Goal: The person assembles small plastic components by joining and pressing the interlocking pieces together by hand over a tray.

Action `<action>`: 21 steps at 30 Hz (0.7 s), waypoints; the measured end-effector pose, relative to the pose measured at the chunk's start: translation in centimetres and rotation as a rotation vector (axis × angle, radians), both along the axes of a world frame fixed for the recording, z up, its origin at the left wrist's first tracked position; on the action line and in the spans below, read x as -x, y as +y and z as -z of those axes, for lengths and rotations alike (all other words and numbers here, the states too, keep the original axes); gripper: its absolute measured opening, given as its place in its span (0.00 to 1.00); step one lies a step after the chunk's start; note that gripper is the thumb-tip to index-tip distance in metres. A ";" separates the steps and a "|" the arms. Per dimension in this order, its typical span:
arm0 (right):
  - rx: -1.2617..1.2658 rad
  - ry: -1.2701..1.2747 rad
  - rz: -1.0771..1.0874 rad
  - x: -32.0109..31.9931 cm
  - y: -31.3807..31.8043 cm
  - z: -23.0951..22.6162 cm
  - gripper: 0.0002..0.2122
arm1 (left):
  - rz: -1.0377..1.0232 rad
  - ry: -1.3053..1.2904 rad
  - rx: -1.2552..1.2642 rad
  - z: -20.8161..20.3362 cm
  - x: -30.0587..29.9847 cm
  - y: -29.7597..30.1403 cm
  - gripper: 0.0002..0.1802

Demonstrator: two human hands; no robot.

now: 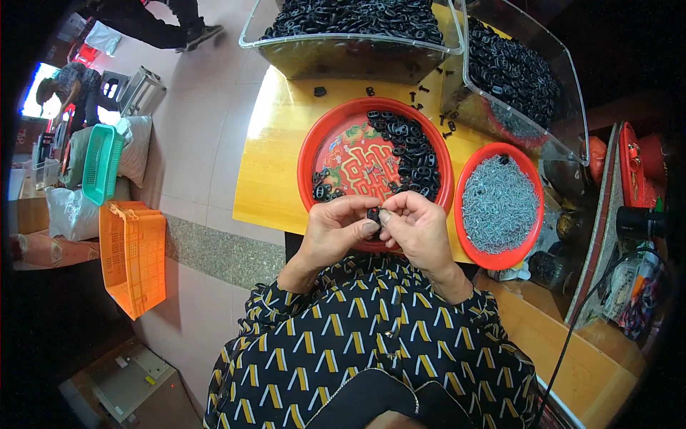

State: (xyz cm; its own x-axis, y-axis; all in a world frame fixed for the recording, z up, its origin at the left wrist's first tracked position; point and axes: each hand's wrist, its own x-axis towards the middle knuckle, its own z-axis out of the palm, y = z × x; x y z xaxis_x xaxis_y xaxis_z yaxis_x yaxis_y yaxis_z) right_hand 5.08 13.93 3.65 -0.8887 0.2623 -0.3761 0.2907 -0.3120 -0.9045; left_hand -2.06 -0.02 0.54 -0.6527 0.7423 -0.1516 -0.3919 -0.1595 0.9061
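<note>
Both hands meet over one small black plastic part [373, 214]. My left hand [336, 230] pinches it from the left side with thumb and forefinger closed on it; my right hand [418, 227] has its fingertips together on the same part from the right. I think the right fingers also hold something tiny and grey against it, but it's too small to be sure. The part sits at chest height, just over the near rim of the big red plate [309, 154], probably so anything dropped lands back in the plate.

Just beyond the grip: that red plate with a patterned centre, black parts piled in an arc on its right half [411, 154] and a small cluster of maybe five or six at its left [321, 189]. Right of the grip: a second, smaller red plate [530, 236], heaped with small grey metal pieces [498, 204], too many to count. It sits within easy reach of the right hand.

Farther out: two clear plastic bins, one straight ahead [350, 50], one ahead-right [564, 93], both loaded with black parts. About ten stray black bits lie on the yellow table [275, 164] between bins and plate.

Well off left: orange crate [132, 254] and green basket [100, 164] on the floor, and another person [75, 86] bending over.
</note>
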 end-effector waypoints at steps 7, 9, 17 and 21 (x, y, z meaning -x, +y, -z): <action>0.288 0.135 -0.065 -0.1 1.0 1.9 0.05 | -0.011 -0.001 -0.028 -0.1 0.0 -0.1 0.16; 0.337 0.134 -0.074 -0.1 1.1 2.2 0.06 | -0.007 0.014 -0.032 -0.1 0.0 -0.1 0.16; 0.446 0.178 -0.095 0.1 0.9 2.6 0.08 | -0.032 0.074 -0.062 -0.4 -0.3 0.2 0.14; 0.445 0.203 -0.081 0.2 0.7 2.9 0.08 | -0.055 0.137 -0.049 0.3 -0.4 0.2 0.13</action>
State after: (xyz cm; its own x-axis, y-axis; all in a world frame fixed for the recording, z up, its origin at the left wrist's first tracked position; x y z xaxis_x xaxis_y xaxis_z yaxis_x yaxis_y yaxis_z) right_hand 4.91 14.65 0.79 -0.9665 0.0429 -0.2529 0.1613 -0.6649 -0.7293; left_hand -1.65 0.19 0.21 -0.7045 0.7094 -0.0229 -0.2549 -0.2228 0.9410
